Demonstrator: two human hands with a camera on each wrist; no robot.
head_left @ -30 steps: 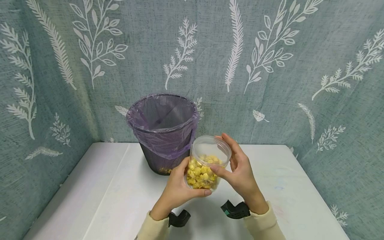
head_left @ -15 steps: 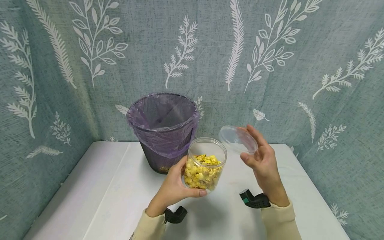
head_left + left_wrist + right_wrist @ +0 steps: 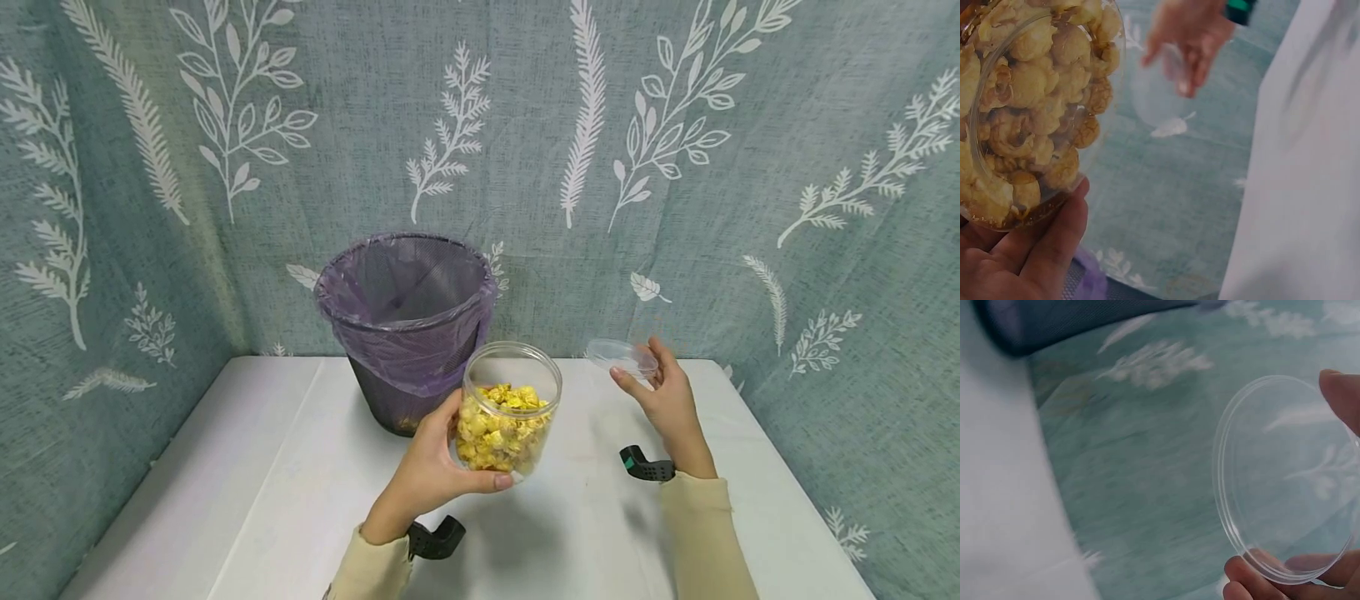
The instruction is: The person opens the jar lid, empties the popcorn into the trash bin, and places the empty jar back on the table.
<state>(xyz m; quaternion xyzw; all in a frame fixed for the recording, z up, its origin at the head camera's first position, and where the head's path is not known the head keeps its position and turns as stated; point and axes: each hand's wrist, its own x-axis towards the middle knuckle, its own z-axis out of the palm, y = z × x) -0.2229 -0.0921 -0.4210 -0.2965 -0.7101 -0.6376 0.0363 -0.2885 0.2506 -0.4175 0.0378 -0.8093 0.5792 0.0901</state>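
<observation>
A person's two hands, in pale cream sleeves (image 3: 707,533), reach forward over a white table (image 3: 300,475). The left hand (image 3: 435,467) is in the middle, turned sideways, its fingers wrapped round the left side and back of a clear round jar (image 3: 517,368) and its thumb laid across the jar's lower front. The jar is held above the table, its uncovered mouth facing up toward the head camera, its shadow falling below. The right hand (image 3: 671,408) is farther forward and to the right, forearm extended, fingers and thumb pinching the edge of a clear round lid (image 3: 620,358) held off the tabletop.

There is one jar, one lid and one bin (image 3: 378,396), a black mesh one with a single purple liner (image 3: 420,358) folded over its rim. Yellow popcorn (image 3: 498,437) fills the lower part of the jar, its pieces too heaped to count.

The bin stands left of centre near the table's back edge, before a leaf-patterned curtain (image 3: 517,167). The jar overlaps the bin's right side in the head view; whether they touch cannot be told. Jar and lid are well apart, with white tabletop between them. The lid appears against the far edge.
</observation>
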